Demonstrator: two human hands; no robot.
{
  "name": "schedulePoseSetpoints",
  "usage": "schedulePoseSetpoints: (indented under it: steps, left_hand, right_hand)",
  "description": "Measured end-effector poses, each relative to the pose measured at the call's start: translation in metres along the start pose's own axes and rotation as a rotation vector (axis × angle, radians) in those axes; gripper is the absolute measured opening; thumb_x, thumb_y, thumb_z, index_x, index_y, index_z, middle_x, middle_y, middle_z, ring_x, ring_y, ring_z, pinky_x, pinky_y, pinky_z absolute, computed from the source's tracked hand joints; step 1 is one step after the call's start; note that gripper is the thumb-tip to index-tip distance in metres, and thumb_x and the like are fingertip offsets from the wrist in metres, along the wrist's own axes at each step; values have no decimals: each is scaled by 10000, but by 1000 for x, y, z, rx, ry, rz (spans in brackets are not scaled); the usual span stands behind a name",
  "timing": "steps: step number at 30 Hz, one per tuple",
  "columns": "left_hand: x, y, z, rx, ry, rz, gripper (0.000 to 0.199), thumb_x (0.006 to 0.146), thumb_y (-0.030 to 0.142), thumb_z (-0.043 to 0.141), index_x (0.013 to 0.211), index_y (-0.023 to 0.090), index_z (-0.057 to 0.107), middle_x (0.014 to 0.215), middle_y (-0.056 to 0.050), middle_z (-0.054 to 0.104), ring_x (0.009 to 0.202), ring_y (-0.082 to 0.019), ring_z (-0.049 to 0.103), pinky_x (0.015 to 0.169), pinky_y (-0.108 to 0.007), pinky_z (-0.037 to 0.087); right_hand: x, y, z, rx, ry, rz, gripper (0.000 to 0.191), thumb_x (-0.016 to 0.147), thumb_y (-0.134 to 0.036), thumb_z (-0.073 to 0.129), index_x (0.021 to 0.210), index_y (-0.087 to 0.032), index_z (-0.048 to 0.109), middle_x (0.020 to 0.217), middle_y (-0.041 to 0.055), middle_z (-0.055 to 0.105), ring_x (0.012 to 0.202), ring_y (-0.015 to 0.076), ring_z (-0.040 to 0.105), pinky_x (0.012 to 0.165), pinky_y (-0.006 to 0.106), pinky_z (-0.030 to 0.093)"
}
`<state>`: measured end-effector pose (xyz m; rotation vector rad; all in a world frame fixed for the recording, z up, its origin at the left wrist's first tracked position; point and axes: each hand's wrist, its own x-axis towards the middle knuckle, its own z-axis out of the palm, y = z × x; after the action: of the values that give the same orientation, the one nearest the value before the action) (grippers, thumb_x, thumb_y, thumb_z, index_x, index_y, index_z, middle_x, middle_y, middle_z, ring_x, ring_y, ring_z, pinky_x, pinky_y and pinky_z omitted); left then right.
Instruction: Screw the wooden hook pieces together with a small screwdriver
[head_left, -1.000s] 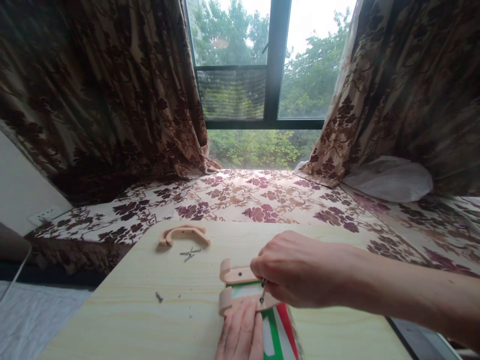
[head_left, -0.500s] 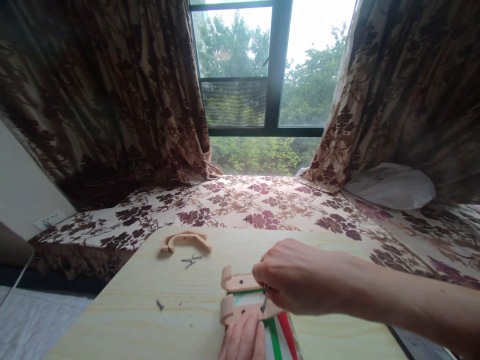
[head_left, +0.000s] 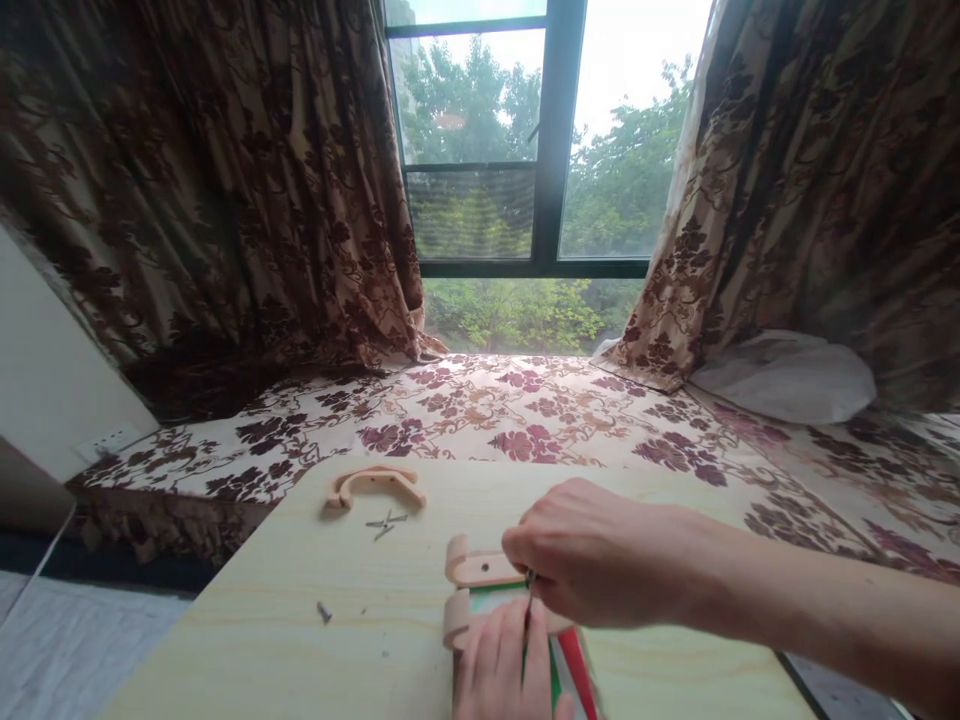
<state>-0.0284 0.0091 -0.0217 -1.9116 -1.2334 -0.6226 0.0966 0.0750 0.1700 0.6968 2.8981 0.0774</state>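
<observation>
Two pale wooden hooks with curled left ends lie side by side on a flat packet (head_left: pixel 576 660) with green, white and red bands. The farther wooden hook (head_left: pixel 480 568) shows a dark hole. My left hand (head_left: pixel 504 660) lies over the nearer wooden hook (head_left: pixel 456 620), fingers bent down onto it, one on each side of a thin metal shaft. Closed above them, my right hand (head_left: pixel 574 550) grips this upright screwdriver (head_left: pixel 529 595); its handle is hidden in the fist. The tip is hidden between my left fingers.
Several loose screws (head_left: pixel 386 523) lie beside more curved wooden pieces (head_left: pixel 379 482) at the table's far left. A single screw (head_left: pixel 323 612) lies left of my hands. The pale wooden table (head_left: pixel 285 660) meets a flower-patterned window seat (head_left: pixel 480 405); a white plastic bag (head_left: pixel 787 378) rests there.
My left hand has moved up and right over the nearer wooden hook, and its fingers now surround the shaft's lower end. My right hand has barely moved.
</observation>
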Motion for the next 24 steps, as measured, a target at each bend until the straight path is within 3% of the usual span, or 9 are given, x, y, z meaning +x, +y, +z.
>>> schedulePoseSetpoints:
  steps: [7,12,16,21,24]
  left_hand:
    - [-2,-2,-6,-49,-125,2,437,819,477,386,1096,183,552,1052,-10,638,931,-162,596,767,-292,486]
    - [-6,-3,-3,-54,-150,-2,487,811,501,400,1148,171,520,1121,-29,606,971,-179,578,795,-304,472]
    - [-7,-4,-4,-62,-172,1,483,812,488,408,1165,174,508,1166,-30,583,1000,-180,567,806,-304,473]
    - [-4,-6,-6,-78,-174,17,476,802,480,421,1178,197,496,1165,-27,583,992,-182,575,789,-305,492]
    - [-6,-9,-7,-60,-101,50,457,803,450,414,1148,169,514,1125,-65,603,979,-196,586,766,-298,501]
  right_hand:
    - [0,0,-5,19,-21,-12,94,707,-144,518,745,-149,604,654,54,635,539,120,507,447,258,199]
    - [1,1,-3,10,33,-65,92,697,-124,514,734,-155,593,643,39,624,519,110,484,440,260,191]
    - [1,2,-3,23,-2,-41,102,705,-132,514,759,-157,597,656,42,630,530,111,488,448,256,203]
    - [-1,2,-5,19,-38,-26,114,704,-125,514,774,-159,597,670,46,636,544,118,503,449,255,206]
    - [-3,2,-5,13,-38,-25,98,709,-125,513,762,-156,590,672,52,636,548,116,506,451,256,201]
